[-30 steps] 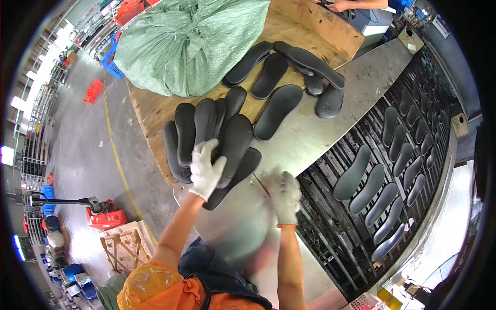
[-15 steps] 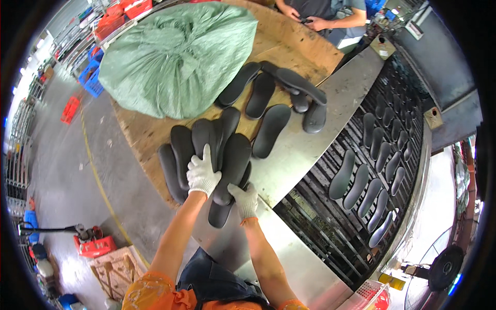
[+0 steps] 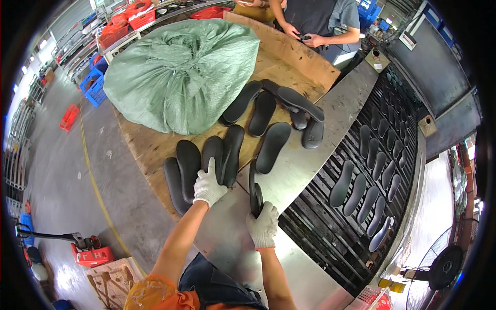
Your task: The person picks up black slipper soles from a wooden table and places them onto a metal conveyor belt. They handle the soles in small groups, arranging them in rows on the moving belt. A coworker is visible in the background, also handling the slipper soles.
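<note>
My right hand [image 3: 264, 226], in a white knit glove, is closed around the near end of a pair of black insoles [image 3: 252, 186] held on edge above the metal surface. My left hand [image 3: 209, 188], gloved too, rests with its index finger stretched over the near end of a black insole [image 3: 212, 150]. Its remaining fingers are bent and partly hidden. Beside it lean a dark insole [image 3: 188, 160] on the left and another insole [image 3: 234, 155] on the right. Farther right, a single insole [image 3: 273, 147] lies flat.
A big green sack [image 3: 181, 77] sits on the wooden tabletop [image 3: 147, 150], near more insoles [image 3: 263, 113]. To the right, rows of insoles [image 3: 354, 195] lie on a slatted conveyor [image 3: 310, 232]. Another person's hands [image 3: 310, 39] show beyond the wooden board; a fan [image 3: 445, 266] stands lower right.
My right hand has moved right and nearer, carrying insoles away from the group and turning them on edge. My left hand has shifted slightly right, staying on the group.
</note>
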The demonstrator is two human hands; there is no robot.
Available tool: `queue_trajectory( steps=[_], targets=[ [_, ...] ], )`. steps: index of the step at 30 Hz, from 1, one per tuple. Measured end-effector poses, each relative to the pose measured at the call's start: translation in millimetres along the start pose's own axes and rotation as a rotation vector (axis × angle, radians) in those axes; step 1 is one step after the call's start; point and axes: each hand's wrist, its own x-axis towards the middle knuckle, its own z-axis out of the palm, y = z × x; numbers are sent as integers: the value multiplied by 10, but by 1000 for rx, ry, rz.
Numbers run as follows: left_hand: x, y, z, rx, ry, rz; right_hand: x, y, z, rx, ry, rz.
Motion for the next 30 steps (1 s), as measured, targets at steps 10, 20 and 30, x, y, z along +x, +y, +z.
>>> queue_trajectory(
  steps=[10, 20, 30],
  targets=[
    [-253, -552, 177, -500, -24, 15, -310, 193, 252, -222, -67, -156],
    [-364, -771, 387, -650, 10, 30, -170, 455, 151, -14, -145, -92],
    [-581, -815, 401, -720, -95, -44, 239, 665, 91, 933, -237, 87]
  ],
)
